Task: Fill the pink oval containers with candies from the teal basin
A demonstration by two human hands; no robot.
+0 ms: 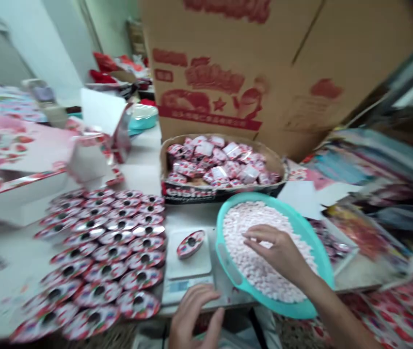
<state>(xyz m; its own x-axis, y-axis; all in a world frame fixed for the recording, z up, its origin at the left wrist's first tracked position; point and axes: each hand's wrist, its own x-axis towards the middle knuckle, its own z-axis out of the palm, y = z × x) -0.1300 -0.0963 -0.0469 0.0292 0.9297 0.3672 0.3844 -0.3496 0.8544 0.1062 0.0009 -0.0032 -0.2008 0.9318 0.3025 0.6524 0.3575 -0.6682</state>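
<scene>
My right hand [277,249] is over a turquoise plastic basin [224,261] full of small pale pink-white pieces [253,215]. Its thumb and fingers are drawn together in a pinch, and whatever they hold is too small to make out. At the near edge of a white weighing scale [188,264], my left hand [197,315] has its fingers apart, with nothing in them. One oval printed box [191,244] with a dark round hole in its top sits on the scale's plate. Rows of similar oval boxes [112,252] stand on the table to the left.
Behind the scale stands an open carton [224,194] of small wrapped packs, with a large brown cardboard box [210,97] at the back. Pink printed packaging [21,145] lies at left. Stacks of flat printed bags [366,160] fill the right side.
</scene>
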